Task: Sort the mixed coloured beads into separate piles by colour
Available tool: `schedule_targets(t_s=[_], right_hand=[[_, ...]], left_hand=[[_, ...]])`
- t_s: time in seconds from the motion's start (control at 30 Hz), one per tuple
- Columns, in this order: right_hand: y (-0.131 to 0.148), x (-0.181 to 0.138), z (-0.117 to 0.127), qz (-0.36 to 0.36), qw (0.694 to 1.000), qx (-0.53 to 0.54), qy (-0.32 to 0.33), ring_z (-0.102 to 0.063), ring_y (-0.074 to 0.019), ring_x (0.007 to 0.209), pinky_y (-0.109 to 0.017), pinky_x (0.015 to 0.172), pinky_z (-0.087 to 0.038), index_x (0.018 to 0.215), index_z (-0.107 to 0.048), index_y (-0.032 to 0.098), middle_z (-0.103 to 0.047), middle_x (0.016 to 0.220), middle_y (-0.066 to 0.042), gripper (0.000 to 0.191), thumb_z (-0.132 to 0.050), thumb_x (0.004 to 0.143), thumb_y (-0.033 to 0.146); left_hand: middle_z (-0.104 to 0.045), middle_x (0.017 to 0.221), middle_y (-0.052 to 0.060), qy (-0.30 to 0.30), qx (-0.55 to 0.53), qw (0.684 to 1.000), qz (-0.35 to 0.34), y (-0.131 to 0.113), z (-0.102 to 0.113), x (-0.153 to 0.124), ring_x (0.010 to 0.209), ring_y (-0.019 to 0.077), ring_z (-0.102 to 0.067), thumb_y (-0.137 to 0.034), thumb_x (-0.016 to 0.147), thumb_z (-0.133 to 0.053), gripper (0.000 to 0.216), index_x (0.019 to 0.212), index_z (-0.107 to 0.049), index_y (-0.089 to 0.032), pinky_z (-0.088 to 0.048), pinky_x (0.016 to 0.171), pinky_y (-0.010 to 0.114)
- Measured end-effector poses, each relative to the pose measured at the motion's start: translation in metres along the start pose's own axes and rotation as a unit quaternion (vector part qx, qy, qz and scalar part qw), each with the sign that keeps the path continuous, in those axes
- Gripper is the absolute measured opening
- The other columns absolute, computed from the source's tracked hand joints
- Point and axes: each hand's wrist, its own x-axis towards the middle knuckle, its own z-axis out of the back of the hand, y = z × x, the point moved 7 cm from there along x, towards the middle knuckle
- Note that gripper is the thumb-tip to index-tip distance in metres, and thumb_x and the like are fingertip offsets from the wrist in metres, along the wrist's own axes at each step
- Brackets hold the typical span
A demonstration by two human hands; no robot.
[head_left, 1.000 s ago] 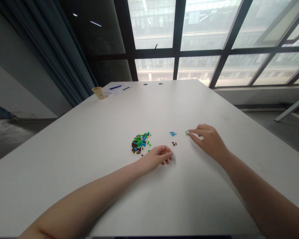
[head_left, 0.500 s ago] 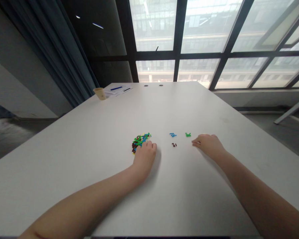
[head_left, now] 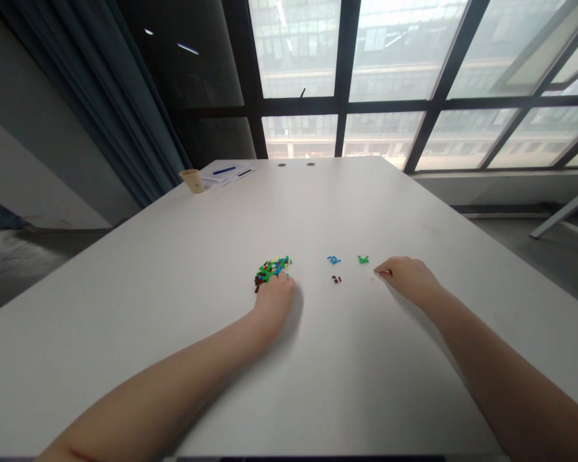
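Note:
A heap of tiny mixed-colour building bricks [head_left: 271, 267] lies on the white table, in green, blue, brown, yellow and white. My left hand [head_left: 275, 296] is at the heap's near side with its fingers curled down, and its fingertips are hidden. To the right lie small groups of blue pieces [head_left: 334, 260], brown pieces [head_left: 336, 280] and green pieces [head_left: 363, 260]. My right hand [head_left: 407, 276] rests just right of the green group, thumb and fingers pinched together. Whatever is between those fingertips is too small to make out.
A tan paper cup [head_left: 192, 181] stands at the table's far left edge. Beside it are papers with a blue pen [head_left: 224, 171]. Two dark round discs [head_left: 311, 164] sit near the far edge of the white table [head_left: 289, 218], before the windows.
My left hand has shifted slightly left and nearer to me along the heap. My right hand has moved a little right and away from me, its fingertips pinched closer.

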Motion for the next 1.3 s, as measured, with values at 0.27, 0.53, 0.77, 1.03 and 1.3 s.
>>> schedule_targets(t_s=[0.27, 0.53, 0.77, 1.03, 1.3], right_hand=[[0.002, -0.001, 0.004, 0.008, 1.0, 0.008, -0.011, -0.06, -0.0172, 0.083, -0.026, 0.067, -0.036, 0.084, -0.07, 0.029, -0.068, 0.093, -0.002, 0.027, -0.043, 0.082, 0.026], [0.003, -0.001, 0.003, 0.018, 0.999, 0.023, -0.029, -0.06, -0.0179, 0.086, -0.027, 0.069, -0.038, 0.085, -0.07, 0.028, -0.068, 0.095, -0.001, 0.027, -0.043, 0.082, 0.026], [0.02, -0.004, 0.014, 0.069, 0.988, 0.101, -0.093, -0.061, -0.0158, 0.078, -0.027, 0.071, -0.04, 0.089, -0.069, 0.024, -0.068, 0.091, -0.003, 0.027, -0.043, 0.083, 0.026], [0.075, -0.022, 0.015, 0.205, 0.952, 0.196, -0.111, -0.056, -0.0126, 0.069, -0.024, 0.066, -0.037, 0.088, -0.068, 0.023, -0.064, 0.071, -0.002, 0.021, -0.047, 0.083, 0.023], [0.104, -0.039, 0.017, 0.266, 0.91, 0.262, -0.183, -0.051, -0.0126, 0.067, -0.026, 0.068, -0.036, 0.089, -0.065, 0.023, -0.055, 0.066, 0.0, 0.015, -0.054, 0.08, 0.027]], left_hand=[[-0.06, 0.093, 0.018, -0.006, -0.017, 0.999, -0.035, 0.001, 0.004, 0.003, 0.086, 0.0256, -0.059, 0.003, 0.075, -0.037, 0.031, 0.093, -0.06, -0.006, -0.046, 0.07, 0.035], [-0.061, 0.088, 0.017, -0.005, -0.008, 0.997, -0.071, -0.003, 0.005, 0.006, 0.081, 0.0237, -0.059, 0.004, 0.072, -0.036, 0.031, 0.086, -0.062, -0.007, -0.045, 0.065, 0.031], [-0.058, 0.068, 0.004, -0.039, -0.168, 0.97, -0.17, -0.017, 0.008, 0.005, 0.064, 0.0147, -0.054, -0.005, 0.071, -0.04, 0.018, 0.072, -0.055, -0.015, -0.038, 0.06, 0.024], [-0.049, 0.058, -0.004, -0.041, -0.405, 0.898, -0.166, -0.021, 0.006, 0.007, 0.055, 0.0091, -0.045, -0.013, 0.063, -0.047, 0.005, 0.065, -0.046, -0.017, -0.033, 0.052, 0.02], [-0.045, 0.059, -0.005, 0.014, -0.622, 0.769, -0.148, -0.029, 0.003, 0.007, 0.052, 0.0054, -0.041, -0.016, 0.066, -0.054, 0.008, 0.069, -0.047, -0.016, -0.033, 0.051, 0.018]])
